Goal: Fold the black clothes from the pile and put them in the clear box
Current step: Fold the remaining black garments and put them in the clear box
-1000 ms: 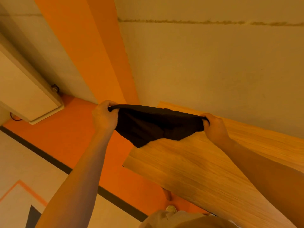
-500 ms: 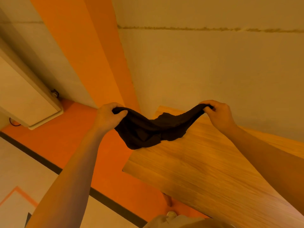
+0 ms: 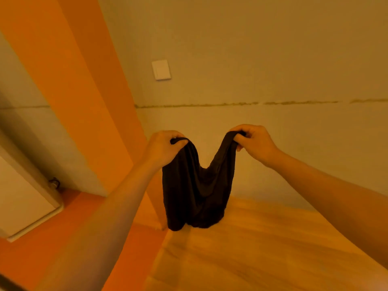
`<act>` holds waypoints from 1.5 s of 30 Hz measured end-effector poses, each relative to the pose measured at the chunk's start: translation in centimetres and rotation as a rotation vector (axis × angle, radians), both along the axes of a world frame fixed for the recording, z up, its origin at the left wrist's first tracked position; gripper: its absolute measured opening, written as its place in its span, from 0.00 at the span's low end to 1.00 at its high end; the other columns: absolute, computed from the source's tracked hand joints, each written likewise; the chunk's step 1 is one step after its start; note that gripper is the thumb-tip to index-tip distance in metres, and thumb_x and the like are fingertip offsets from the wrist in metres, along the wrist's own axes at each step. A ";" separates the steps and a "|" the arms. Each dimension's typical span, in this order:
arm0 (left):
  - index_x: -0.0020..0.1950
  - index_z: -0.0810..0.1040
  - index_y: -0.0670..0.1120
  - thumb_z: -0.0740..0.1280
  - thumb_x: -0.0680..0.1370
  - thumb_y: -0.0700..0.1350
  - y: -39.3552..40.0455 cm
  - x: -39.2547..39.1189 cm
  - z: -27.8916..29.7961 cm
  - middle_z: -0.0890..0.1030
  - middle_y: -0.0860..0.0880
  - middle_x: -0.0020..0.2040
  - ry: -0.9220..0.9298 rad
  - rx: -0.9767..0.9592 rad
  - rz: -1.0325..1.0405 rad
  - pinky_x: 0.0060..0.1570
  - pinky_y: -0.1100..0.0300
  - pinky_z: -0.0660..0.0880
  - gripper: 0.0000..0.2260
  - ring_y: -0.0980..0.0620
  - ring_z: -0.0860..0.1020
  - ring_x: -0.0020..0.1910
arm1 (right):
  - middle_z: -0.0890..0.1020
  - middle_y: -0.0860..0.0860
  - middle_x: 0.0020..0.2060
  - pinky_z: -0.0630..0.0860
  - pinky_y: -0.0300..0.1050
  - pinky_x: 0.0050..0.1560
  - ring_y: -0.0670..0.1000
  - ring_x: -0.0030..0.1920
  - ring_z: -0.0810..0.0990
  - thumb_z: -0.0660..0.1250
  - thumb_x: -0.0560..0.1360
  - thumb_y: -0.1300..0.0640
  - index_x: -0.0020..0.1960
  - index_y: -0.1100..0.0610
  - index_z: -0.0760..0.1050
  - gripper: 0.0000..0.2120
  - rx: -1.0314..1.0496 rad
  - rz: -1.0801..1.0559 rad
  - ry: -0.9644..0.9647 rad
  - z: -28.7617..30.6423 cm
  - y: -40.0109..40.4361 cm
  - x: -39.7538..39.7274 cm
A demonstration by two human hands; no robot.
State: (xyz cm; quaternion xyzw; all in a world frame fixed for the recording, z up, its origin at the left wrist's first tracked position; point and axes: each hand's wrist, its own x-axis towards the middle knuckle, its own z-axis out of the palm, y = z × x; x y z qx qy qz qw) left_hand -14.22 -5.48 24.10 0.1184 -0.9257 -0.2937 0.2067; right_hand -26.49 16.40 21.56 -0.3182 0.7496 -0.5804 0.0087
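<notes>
A small black garment (image 3: 195, 190) hangs in the air above the far left corner of the wooden table (image 3: 252, 248). My left hand (image 3: 162, 148) pinches its upper left edge and my right hand (image 3: 255, 142) pinches its upper right edge. The two hands are close together, so the cloth sags in a deep U between them and its lower hem hangs just above the tabletop. The pile of clothes and the clear box are out of view.
A beige wall with a white switch plate (image 3: 161, 69) stands behind the table. An orange stripe (image 3: 84, 101) runs down the wall to the orange floor at left. A white cabinet (image 3: 23, 202) sits at the lower left.
Both hands rose and moved toward each other. The garment went from stretched flat to hanging slack in a deep fold. The view tilted upward.
</notes>
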 end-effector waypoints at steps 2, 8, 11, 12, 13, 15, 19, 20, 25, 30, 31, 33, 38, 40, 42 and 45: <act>0.52 0.83 0.49 0.67 0.79 0.48 1.2 -2.1 2.7 0.82 0.53 0.48 0.038 -0.073 -0.021 0.47 0.59 0.77 0.07 0.55 0.78 0.48 | 0.82 0.50 0.39 0.77 0.33 0.34 0.41 0.28 0.77 0.63 0.76 0.69 0.49 0.57 0.80 0.11 -0.017 -0.025 0.035 3.0 1.4 -1.1; 0.53 0.82 0.47 0.65 0.79 0.52 2.7 -6.4 10.8 0.81 0.48 0.49 0.168 -0.303 0.092 0.46 0.48 0.78 0.10 0.47 0.78 0.49 | 0.82 0.51 0.38 0.80 0.35 0.38 0.42 0.30 0.80 0.62 0.77 0.67 0.50 0.58 0.81 0.10 -0.028 -0.187 0.154 11.5 8.2 -5.1; 0.52 0.81 0.46 0.64 0.79 0.51 2.4 -7.2 13.8 0.80 0.47 0.48 0.202 -0.368 0.189 0.44 0.49 0.77 0.11 0.47 0.77 0.47 | 0.83 0.53 0.39 0.81 0.38 0.39 0.44 0.33 0.82 0.61 0.78 0.66 0.51 0.58 0.81 0.10 0.013 -0.267 0.209 14.6 13.2 -7.2; 0.51 0.81 0.46 0.64 0.80 0.51 2.2 -7.3 14.5 0.80 0.47 0.48 0.208 -0.386 0.211 0.43 0.49 0.76 0.11 0.47 0.77 0.46 | 0.83 0.53 0.39 0.81 0.39 0.39 0.45 0.33 0.82 0.61 0.79 0.65 0.51 0.58 0.81 0.10 0.028 -0.290 0.216 15.3 15.0 -7.7; 0.50 0.81 0.45 0.64 0.80 0.51 2.1 -7.4 15.1 0.81 0.46 0.47 0.214 -0.394 0.228 0.41 0.49 0.76 0.11 0.46 0.77 0.44 | 0.83 0.54 0.40 0.81 0.39 0.39 0.47 0.34 0.83 0.61 0.79 0.63 0.51 0.58 0.81 0.09 0.044 -0.310 0.222 15.8 16.8 -8.3; 0.50 0.80 0.45 0.63 0.80 0.51 2.3 -7.6 15.9 0.81 0.45 0.45 0.219 -0.411 0.239 0.38 0.51 0.75 0.11 0.46 0.77 0.42 | 0.83 0.56 0.41 0.80 0.39 0.38 0.50 0.36 0.82 0.61 0.80 0.61 0.52 0.59 0.80 0.09 0.087 -0.350 0.218 16.3 20.1 -9.0; 0.51 0.80 0.46 0.63 0.80 0.53 5.0 -8.5 17.1 0.80 0.46 0.45 0.219 -0.450 0.218 0.37 0.54 0.72 0.12 0.47 0.77 0.42 | 0.83 0.56 0.41 0.78 0.43 0.41 0.51 0.38 0.82 0.61 0.80 0.61 0.52 0.60 0.80 0.09 0.171 -0.401 0.207 17.0 25.2 -9.8; 0.51 0.80 0.46 0.63 0.80 0.52 5.9 -8.8 17.4 0.80 0.46 0.46 0.221 -0.471 0.216 0.38 0.53 0.72 0.12 0.46 0.77 0.44 | 0.83 0.56 0.40 0.78 0.43 0.40 0.50 0.37 0.81 0.61 0.80 0.61 0.51 0.59 0.80 0.08 0.183 -0.421 0.214 17.2 26.2 -9.9; 0.54 0.80 0.44 0.63 0.80 0.50 10.0 -10.7 19.4 0.79 0.43 0.53 0.210 -0.557 0.204 0.42 0.51 0.72 0.12 0.42 0.76 0.52 | 0.81 0.55 0.38 0.77 0.43 0.34 0.54 0.35 0.82 0.62 0.80 0.59 0.51 0.61 0.79 0.08 0.207 -0.523 0.251 19.7 31.1 -10.3; 0.53 0.80 0.43 0.64 0.80 0.48 13.2 -12.5 22.0 0.78 0.42 0.52 0.225 -0.590 0.161 0.43 0.50 0.72 0.10 0.40 0.76 0.51 | 0.82 0.58 0.37 0.79 0.41 0.33 0.51 0.31 0.83 0.64 0.79 0.60 0.50 0.59 0.79 0.06 0.206 -0.541 0.269 22.3 35.8 -10.5; 0.54 0.80 0.43 0.64 0.80 0.47 13.7 -12.9 22.3 0.78 0.42 0.52 0.225 -0.580 0.136 0.44 0.50 0.72 0.10 0.40 0.76 0.51 | 0.83 0.58 0.38 0.79 0.40 0.34 0.49 0.30 0.83 0.64 0.79 0.60 0.50 0.59 0.79 0.06 0.203 -0.538 0.269 22.7 36.6 -10.7; 0.54 0.80 0.41 0.65 0.80 0.46 14.4 -13.7 22.7 0.78 0.41 0.52 0.230 -0.537 0.071 0.45 0.50 0.71 0.10 0.40 0.75 0.51 | 0.83 0.59 0.39 0.81 0.45 0.41 0.51 0.33 0.84 0.65 0.78 0.61 0.50 0.59 0.80 0.05 0.183 -0.540 0.270 23.4 38.0 -11.0; 0.49 0.80 0.43 0.66 0.79 0.45 14.9 -15.6 22.3 0.79 0.43 0.49 0.147 -0.479 0.000 0.46 0.51 0.72 0.06 0.43 0.76 0.47 | 0.82 0.57 0.38 0.82 0.39 0.35 0.49 0.32 0.82 0.69 0.75 0.62 0.48 0.60 0.81 0.03 0.128 -0.550 0.221 23.3 39.4 -12.0; 0.47 0.79 0.45 0.66 0.79 0.46 15.1 -16.7 21.8 0.79 0.44 0.45 0.131 -0.457 0.020 0.43 0.50 0.74 0.05 0.44 0.77 0.43 | 0.83 0.58 0.37 0.82 0.42 0.34 0.51 0.32 0.82 0.71 0.74 0.62 0.48 0.61 0.81 0.04 0.112 -0.565 0.151 22.7 39.5 -12.9; 0.48 0.79 0.45 0.66 0.79 0.46 15.2 -18.2 21.3 0.78 0.44 0.42 0.131 -0.424 0.062 0.42 0.49 0.76 0.05 0.44 0.78 0.39 | 0.84 0.59 0.34 0.82 0.42 0.37 0.54 0.33 0.83 0.71 0.73 0.61 0.48 0.60 0.81 0.05 0.087 -0.582 0.052 22.1 39.1 -14.2; 0.51 0.79 0.42 0.64 0.80 0.42 15.2 -21.0 20.6 0.80 0.42 0.42 0.090 -0.426 0.086 0.43 0.49 0.77 0.06 0.42 0.79 0.39 | 0.84 0.59 0.38 0.81 0.38 0.40 0.50 0.36 0.85 0.70 0.74 0.64 0.49 0.60 0.79 0.04 -0.013 -0.587 -0.117 21.0 38.0 -16.0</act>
